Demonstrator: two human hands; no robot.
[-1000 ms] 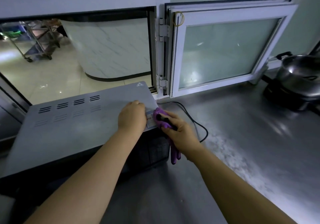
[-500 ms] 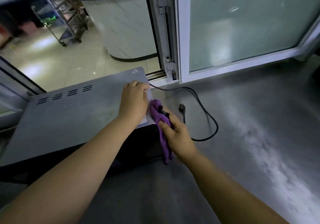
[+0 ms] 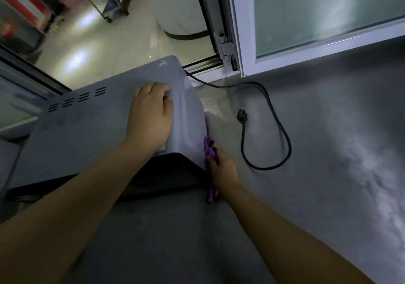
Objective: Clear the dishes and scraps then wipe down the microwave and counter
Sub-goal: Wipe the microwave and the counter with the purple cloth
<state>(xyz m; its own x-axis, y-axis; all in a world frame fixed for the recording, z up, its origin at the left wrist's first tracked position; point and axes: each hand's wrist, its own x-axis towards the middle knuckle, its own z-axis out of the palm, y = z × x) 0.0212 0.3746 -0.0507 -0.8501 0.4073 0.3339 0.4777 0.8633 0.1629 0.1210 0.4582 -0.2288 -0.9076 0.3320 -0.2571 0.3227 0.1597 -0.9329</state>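
A person's left hand (image 3: 151, 117) lies flat atop the microwave (image 3: 92, 121) on the counter (image 3: 328, 174); the right hand (image 3: 222, 169), nearer its right side wall, grips a purple cloth (image 3: 208, 146) against that panel, which runs away toward the window.

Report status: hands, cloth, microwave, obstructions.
Left hand flat on microwave top. Right hand grips purple cloth against its side. Unplugged cord lies on counter.
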